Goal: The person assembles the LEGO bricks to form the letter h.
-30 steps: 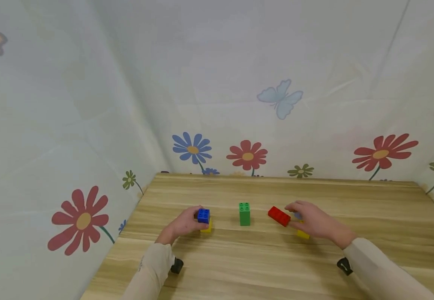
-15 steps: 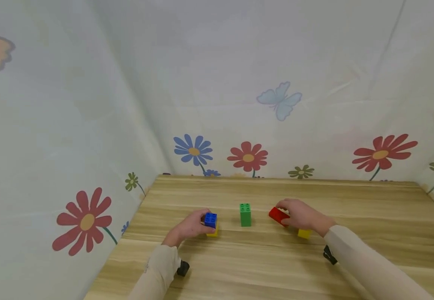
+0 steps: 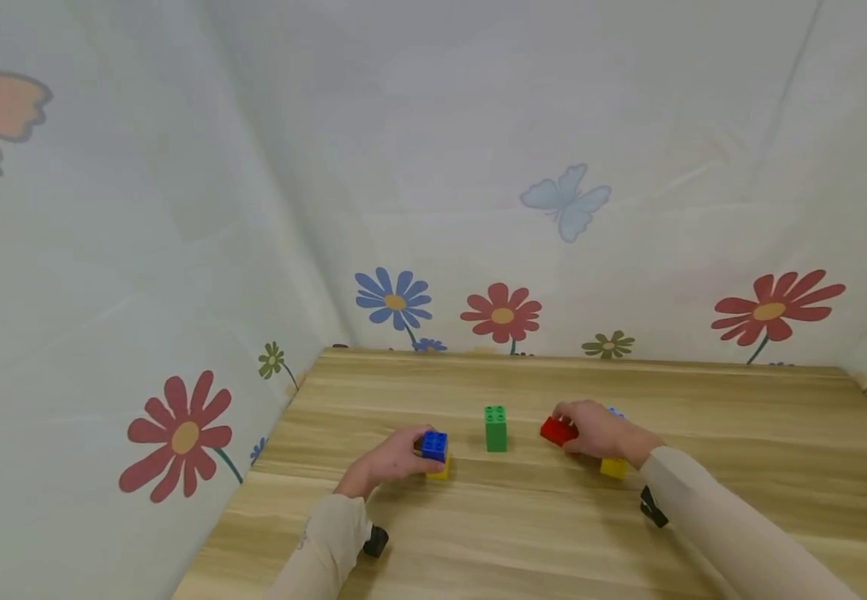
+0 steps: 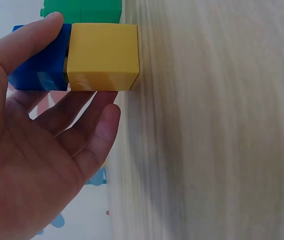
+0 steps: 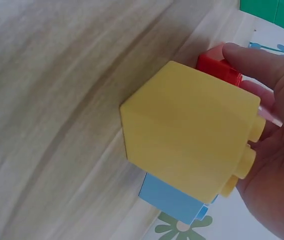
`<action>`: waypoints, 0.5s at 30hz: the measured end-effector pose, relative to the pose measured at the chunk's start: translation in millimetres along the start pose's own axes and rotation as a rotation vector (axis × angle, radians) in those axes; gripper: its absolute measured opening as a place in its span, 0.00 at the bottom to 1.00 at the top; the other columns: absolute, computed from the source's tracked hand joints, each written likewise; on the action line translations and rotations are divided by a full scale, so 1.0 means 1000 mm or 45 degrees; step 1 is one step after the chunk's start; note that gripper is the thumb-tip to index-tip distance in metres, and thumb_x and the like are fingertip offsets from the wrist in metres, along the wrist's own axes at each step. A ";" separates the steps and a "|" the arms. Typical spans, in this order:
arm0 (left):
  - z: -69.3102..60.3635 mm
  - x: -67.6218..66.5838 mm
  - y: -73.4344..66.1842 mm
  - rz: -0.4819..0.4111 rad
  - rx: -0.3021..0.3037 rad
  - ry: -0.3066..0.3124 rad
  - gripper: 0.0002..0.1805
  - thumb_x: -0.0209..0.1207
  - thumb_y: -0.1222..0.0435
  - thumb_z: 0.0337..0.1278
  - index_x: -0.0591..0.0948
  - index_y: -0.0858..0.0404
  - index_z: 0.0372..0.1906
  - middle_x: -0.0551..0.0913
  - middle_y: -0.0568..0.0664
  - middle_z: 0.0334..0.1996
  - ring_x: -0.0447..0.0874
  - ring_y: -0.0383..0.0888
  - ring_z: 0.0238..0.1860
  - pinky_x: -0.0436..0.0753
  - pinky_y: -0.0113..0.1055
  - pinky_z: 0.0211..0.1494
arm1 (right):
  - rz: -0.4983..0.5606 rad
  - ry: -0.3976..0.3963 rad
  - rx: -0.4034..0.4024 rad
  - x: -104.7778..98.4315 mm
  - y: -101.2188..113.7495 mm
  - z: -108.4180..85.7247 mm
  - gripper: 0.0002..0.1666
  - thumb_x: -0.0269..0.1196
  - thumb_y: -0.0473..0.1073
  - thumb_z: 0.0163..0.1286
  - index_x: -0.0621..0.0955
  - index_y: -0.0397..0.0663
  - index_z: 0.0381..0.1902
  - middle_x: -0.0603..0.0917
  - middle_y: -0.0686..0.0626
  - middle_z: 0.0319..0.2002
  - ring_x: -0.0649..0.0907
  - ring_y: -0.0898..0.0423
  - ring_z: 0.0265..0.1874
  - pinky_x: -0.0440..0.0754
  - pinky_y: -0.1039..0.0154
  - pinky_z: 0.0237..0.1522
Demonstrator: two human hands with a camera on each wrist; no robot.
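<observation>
open: between green block [image 3: 496, 430] and red brick [image 3: 556, 432] | obstacle: yellow block [image 3: 613, 467] near right grip [image 3: 597, 430]

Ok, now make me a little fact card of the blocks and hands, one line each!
left hand: holding the blue block
blue block: on top of the left yellow block
right hand: thumb and fingers on the red block
red block: partly hidden by that hand
green tower: standing on the table, between the hands
right yellow block: by the right hand, studs up
light blue block: partly hidden, beyond the right yellow block
</observation>
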State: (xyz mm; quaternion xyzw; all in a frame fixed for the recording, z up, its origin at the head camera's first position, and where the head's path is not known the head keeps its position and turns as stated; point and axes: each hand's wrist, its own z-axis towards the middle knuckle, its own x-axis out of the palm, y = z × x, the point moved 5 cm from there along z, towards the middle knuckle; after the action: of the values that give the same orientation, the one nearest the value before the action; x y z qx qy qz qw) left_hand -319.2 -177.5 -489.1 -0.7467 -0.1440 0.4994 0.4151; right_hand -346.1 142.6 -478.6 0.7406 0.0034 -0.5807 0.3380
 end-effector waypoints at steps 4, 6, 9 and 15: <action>-0.002 0.006 -0.006 0.023 0.016 0.051 0.15 0.70 0.65 0.68 0.80 0.64 0.53 0.83 0.50 0.45 0.78 0.46 0.47 0.80 0.47 0.55 | 0.014 0.022 -0.011 0.002 0.002 -0.002 0.23 0.75 0.34 0.66 0.81 0.42 0.57 0.86 0.43 0.51 0.82 0.48 0.47 0.84 0.45 0.57; -0.003 0.008 -0.011 0.026 0.043 0.068 0.15 0.69 0.66 0.67 0.80 0.65 0.53 0.83 0.50 0.45 0.79 0.47 0.47 0.81 0.48 0.56 | 0.026 0.015 -0.023 0.001 0.004 -0.004 0.23 0.75 0.34 0.67 0.81 0.44 0.57 0.86 0.45 0.52 0.82 0.49 0.48 0.84 0.45 0.57; -0.002 0.011 -0.018 0.032 0.076 0.085 0.14 0.69 0.66 0.68 0.81 0.65 0.53 0.84 0.49 0.44 0.80 0.46 0.47 0.81 0.46 0.55 | 0.033 -0.010 -0.047 -0.001 0.009 -0.008 0.23 0.74 0.34 0.67 0.81 0.45 0.58 0.86 0.46 0.52 0.82 0.49 0.49 0.84 0.45 0.57; -0.001 0.023 -0.031 0.021 0.091 0.114 0.14 0.68 0.63 0.70 0.82 0.65 0.54 0.85 0.47 0.43 0.80 0.43 0.45 0.81 0.41 0.51 | 0.011 -0.052 -0.105 -0.006 0.022 -0.021 0.24 0.73 0.34 0.68 0.81 0.45 0.60 0.85 0.48 0.53 0.82 0.50 0.50 0.84 0.45 0.57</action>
State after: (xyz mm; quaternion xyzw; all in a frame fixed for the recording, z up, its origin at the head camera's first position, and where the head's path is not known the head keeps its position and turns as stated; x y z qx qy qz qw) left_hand -301.6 -143.7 -479.7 -0.7542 -0.1013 0.4737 0.4434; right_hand -321.1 138.4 -459.9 0.7141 0.0173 -0.5936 0.3706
